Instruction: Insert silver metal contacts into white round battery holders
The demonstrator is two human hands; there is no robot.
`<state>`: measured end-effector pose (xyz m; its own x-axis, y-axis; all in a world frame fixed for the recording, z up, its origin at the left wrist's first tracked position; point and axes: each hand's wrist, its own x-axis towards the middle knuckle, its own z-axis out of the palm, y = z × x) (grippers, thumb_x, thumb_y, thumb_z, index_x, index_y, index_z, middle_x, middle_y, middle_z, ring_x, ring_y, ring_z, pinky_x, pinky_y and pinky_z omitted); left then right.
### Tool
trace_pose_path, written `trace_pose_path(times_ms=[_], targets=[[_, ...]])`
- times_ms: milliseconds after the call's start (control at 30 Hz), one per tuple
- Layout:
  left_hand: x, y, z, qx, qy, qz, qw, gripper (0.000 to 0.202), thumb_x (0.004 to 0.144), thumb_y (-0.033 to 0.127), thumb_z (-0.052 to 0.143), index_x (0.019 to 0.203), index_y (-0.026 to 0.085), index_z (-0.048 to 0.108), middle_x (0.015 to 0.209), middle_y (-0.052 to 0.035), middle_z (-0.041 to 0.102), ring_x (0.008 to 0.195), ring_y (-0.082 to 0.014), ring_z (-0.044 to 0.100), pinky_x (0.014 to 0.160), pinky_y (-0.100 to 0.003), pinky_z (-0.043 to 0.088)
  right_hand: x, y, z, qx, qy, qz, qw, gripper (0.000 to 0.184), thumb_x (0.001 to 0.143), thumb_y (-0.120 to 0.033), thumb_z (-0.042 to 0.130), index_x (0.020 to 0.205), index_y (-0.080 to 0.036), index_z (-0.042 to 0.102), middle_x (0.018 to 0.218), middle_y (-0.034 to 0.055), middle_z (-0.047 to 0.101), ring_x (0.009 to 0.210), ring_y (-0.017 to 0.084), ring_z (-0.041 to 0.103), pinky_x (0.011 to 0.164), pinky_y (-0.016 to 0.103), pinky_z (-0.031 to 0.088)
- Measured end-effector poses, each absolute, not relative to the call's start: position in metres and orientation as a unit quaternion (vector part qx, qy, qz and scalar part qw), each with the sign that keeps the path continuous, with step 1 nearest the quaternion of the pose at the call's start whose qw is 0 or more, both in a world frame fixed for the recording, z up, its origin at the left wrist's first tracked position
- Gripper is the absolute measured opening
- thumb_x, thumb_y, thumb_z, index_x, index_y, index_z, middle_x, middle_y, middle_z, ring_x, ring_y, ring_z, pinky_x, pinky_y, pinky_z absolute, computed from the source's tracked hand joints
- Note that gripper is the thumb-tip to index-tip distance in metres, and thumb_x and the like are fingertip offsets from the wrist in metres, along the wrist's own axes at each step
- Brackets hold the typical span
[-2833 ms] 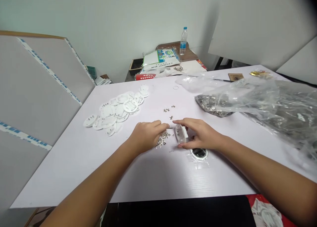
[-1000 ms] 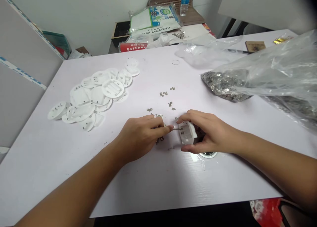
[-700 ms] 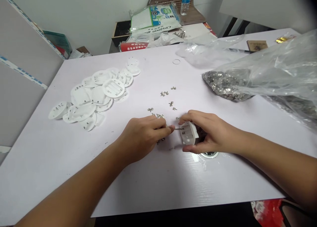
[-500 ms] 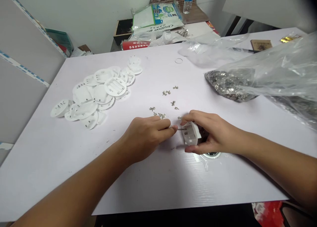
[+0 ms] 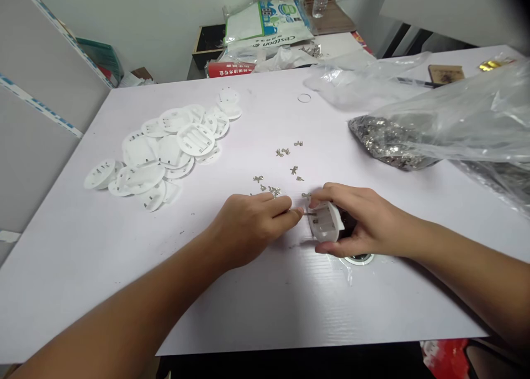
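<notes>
My right hand (image 5: 368,219) is closed around the edges of a round white plastic battery housing (image 5: 326,227), tilted so its slotted inside faces left. In my left hand (image 5: 252,224) the fingers pinch a thin metal rod (image 5: 308,213), whose far end reaches the housing's inner side; its other end is hidden in the fist. Small metal battery contacts (image 5: 274,190) lie scattered just beyond my hands. Under my right hand a round dark thing with a pale rim (image 5: 359,260) shows in part on the table.
A heap of similar white housings (image 5: 138,153) covers the table's left part. At the right, a clear plastic bag (image 5: 393,142) holds many metal pieces. A thin ring (image 5: 304,98) lies farther back. Beyond the table's far edge are printed packaging (image 5: 269,23) and a water bottle (image 5: 321,1).
The view has shifted slightly, so most things appear a little farther right. Both hands keep their grips, and the rod's end stays at the housing.
</notes>
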<state>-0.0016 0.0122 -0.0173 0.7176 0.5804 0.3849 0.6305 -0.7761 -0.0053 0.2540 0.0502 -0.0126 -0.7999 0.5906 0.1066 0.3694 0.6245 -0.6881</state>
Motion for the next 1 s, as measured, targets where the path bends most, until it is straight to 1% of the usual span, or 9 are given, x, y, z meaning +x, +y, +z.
trace_pose_path(times_ms=[133, 233, 367, 667, 800, 1000], targets=[[-0.0065, 0.0126, -0.016, -0.922, -0.329, -0.197, 0.052, 0.027, 0.092, 0.011, 0.05, 0.109, 0.024, 0.066, 0.076, 0.0043, 0.062, 0.061, -0.0081, 0.047, 0.046, -0.025, 0.024, 0.254, 0.0502, -0.0124, -0.272, -0.887, 0.337, 0.159, 0.053, 0.077, -0.049, 0.075, 0.114, -0.023, 0.049, 0.098, 0.0041, 0.058, 0.077, 0.015, 0.056, 0.067, 0.028, 0.047], [-0.0059, 0.0121, -0.0138, -0.93, -0.312, -0.188, 0.037, 0.025, 0.093, 0.012, 0.051, 0.109, 0.024, 0.066, 0.079, 0.0043, 0.064, 0.065, -0.0088, 0.05, 0.048, -0.025, 0.026, 0.2537, 0.0505, -0.0122, -0.271, -0.887, 0.339, 0.157, 0.053, 0.076, -0.05, 0.075, 0.113, -0.023, 0.049, 0.098, 0.0041, 0.058, 0.078, 0.016, 0.056, 0.068, 0.028, 0.047], [-0.0035, 0.012, -0.0128, -0.934, -0.307, -0.181, 0.025, 0.024, 0.094, 0.013, 0.051, 0.108, 0.024, 0.067, 0.082, 0.004, 0.066, 0.066, -0.0095, 0.05, 0.048, -0.025, 0.027, 0.2543, 0.051, -0.0111, -0.271, -0.888, 0.339, 0.154, 0.052, 0.076, -0.051, 0.074, 0.112, -0.023, 0.049, 0.096, 0.0039, 0.059, 0.077, 0.016, 0.056, 0.067, 0.028, 0.047], [-0.0041, 0.0121, -0.0144, -0.936, -0.308, -0.172, 0.021, 0.024, 0.095, 0.014, 0.05, 0.108, 0.025, 0.067, 0.082, 0.003, 0.067, 0.067, -0.01, 0.052, 0.05, -0.025, 0.027, 0.2538, 0.051, -0.0108, -0.274, -0.886, 0.343, 0.151, 0.052, 0.076, -0.05, 0.075, 0.112, -0.022, 0.049, 0.097, 0.0038, 0.058, 0.076, 0.015, 0.056, 0.065, 0.027, 0.046], [-0.0047, 0.0106, -0.0139, -0.934, -0.312, -0.172, 0.021, 0.023, 0.095, 0.015, 0.051, 0.109, 0.025, 0.067, 0.083, 0.0033, 0.066, 0.068, -0.01, 0.052, 0.05, -0.025, 0.027, 0.2542, 0.051, -0.011, -0.273, -0.886, 0.342, 0.154, 0.052, 0.076, -0.05, 0.075, 0.112, -0.022, 0.049, 0.097, 0.0037, 0.058, 0.077, 0.015, 0.056, 0.067, 0.027, 0.046], [-0.0058, 0.0101, -0.0136, -0.934, -0.31, -0.177, 0.025, 0.022, 0.095, 0.015, 0.051, 0.107, 0.024, 0.067, 0.083, 0.0032, 0.066, 0.068, -0.0094, 0.053, 0.05, -0.025, 0.029, 0.2544, 0.0506, -0.0098, -0.273, -0.886, 0.342, 0.155, 0.052, 0.077, -0.05, 0.075, 0.112, -0.023, 0.049, 0.098, 0.0046, 0.059, 0.077, 0.016, 0.056, 0.066, 0.027, 0.046]])
